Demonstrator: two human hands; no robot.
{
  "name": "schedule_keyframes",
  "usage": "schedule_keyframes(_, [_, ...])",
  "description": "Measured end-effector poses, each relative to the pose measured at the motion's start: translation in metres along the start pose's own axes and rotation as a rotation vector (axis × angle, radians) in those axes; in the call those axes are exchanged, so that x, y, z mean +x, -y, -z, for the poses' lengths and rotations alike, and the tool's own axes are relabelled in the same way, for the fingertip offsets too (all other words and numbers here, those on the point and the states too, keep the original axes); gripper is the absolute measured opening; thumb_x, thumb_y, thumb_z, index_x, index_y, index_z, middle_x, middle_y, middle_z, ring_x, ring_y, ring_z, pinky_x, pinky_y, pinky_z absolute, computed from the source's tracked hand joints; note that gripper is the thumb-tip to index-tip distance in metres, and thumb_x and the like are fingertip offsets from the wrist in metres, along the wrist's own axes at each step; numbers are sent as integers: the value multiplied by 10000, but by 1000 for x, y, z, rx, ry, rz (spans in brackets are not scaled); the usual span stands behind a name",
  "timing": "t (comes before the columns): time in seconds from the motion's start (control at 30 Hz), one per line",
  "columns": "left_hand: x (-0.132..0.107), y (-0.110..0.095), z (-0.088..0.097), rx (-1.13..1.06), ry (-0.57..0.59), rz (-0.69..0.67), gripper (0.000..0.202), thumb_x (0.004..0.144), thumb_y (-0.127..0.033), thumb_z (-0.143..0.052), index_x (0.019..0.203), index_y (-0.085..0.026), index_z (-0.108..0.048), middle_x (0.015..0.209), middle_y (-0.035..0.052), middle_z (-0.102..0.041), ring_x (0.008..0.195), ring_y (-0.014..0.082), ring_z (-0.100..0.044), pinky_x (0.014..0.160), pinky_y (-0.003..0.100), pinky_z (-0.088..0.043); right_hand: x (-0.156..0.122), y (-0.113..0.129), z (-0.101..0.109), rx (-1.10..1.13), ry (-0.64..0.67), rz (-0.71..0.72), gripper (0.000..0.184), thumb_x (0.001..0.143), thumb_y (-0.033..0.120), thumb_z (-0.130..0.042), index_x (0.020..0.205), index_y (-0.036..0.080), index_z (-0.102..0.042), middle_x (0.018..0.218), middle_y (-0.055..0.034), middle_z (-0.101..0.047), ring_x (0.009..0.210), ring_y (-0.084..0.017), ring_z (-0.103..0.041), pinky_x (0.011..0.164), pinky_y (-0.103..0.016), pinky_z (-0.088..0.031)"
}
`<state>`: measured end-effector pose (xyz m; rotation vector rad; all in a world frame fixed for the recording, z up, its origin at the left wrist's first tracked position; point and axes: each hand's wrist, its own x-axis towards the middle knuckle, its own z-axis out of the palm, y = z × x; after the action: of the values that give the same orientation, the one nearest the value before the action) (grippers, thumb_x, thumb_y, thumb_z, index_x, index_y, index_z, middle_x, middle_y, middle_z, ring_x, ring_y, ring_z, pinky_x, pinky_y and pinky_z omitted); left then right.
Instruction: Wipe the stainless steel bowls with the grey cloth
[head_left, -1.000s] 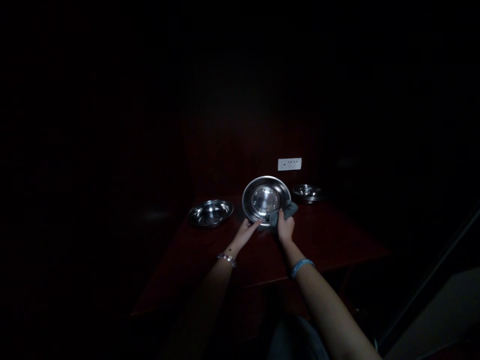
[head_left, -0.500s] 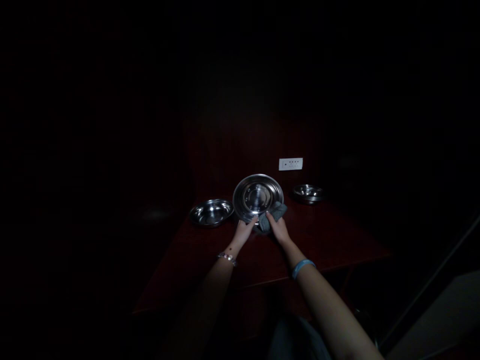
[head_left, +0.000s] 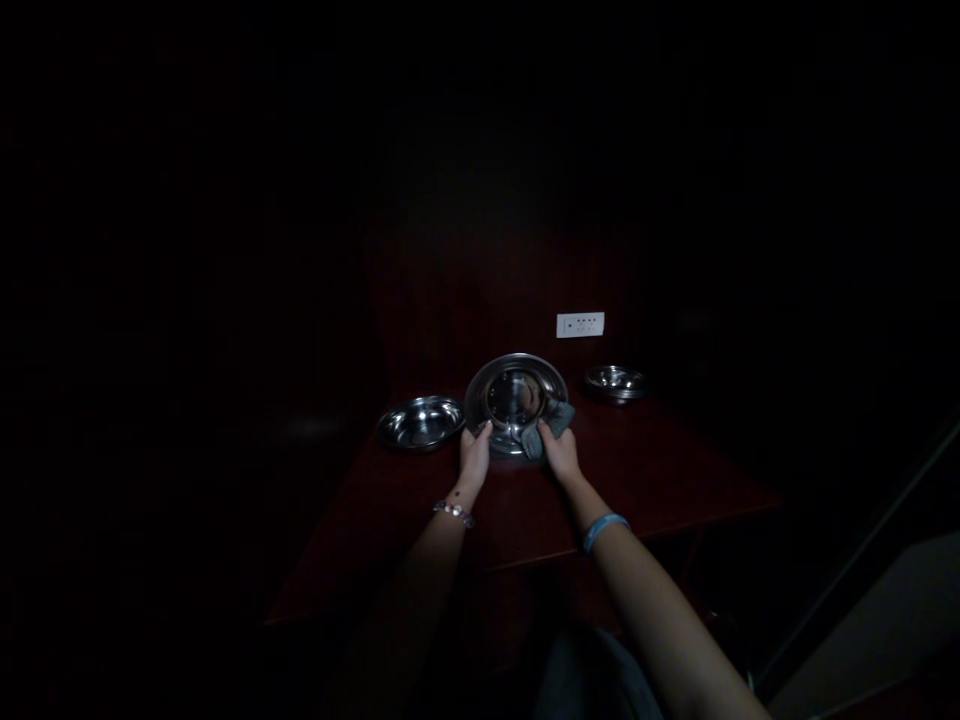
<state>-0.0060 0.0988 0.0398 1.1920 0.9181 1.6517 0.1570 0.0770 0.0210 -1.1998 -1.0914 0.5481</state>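
Observation:
A round, shiny steel plate [head_left: 514,396] with a raised rim is held up, tilted with its inner face toward me. My left hand [head_left: 475,455] grips its lower left rim, thumb on the inside. At the lower right rim, my right hand [head_left: 559,451] is closed on a folded grey cloth [head_left: 533,441] pressed against the plate. The fingers of both hands are mostly hidden behind the plate and cloth.
A second steel plate [head_left: 421,424] lies on the dark red table [head_left: 637,480] to the left. Several stacked steel dishes [head_left: 616,384] sit at the back right. A white socket panel [head_left: 580,325] is on the wall behind. Surroundings are very dark.
My left hand has slid left along the rim, away from my right hand. The plate has tilted slightly, and the cloth has shifted a little with my right hand.

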Motion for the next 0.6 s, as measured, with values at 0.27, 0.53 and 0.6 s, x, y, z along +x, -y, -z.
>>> schedule_keyframes(0.27, [-1,-1,5,124,25,-75,361,859,-405,-619,1129,-168,-655,1234,117,-683,1192,267,-605,1082,400,-406,-4,12,6,-98,-143,-15,332,824,488,-556,789,185,-689,851,-108,-763,885,-270,-720,810,-330,-546])
schedule_keyframes(0.53, [-7,-1,-5,74,161,-155,552,870,-397,-627,1368,-209,-479,1429,78,-551,1356,218,-473,1181,377,-291,-3,8,6,-99,-214,-52,380,828,522,-550,794,173,-697,903,-140,-765,900,-288,-727,790,-346,-548])
schedule_keyframes(0.6, [-9,2,-8,93,227,-142,604,810,-355,-696,1357,-188,-499,1425,91,-556,1358,236,-471,1191,408,-279,-2,7,5,-65,-213,-64,391,825,527,-555,818,164,-698,929,-143,-763,909,-282,-724,801,-351,-546])
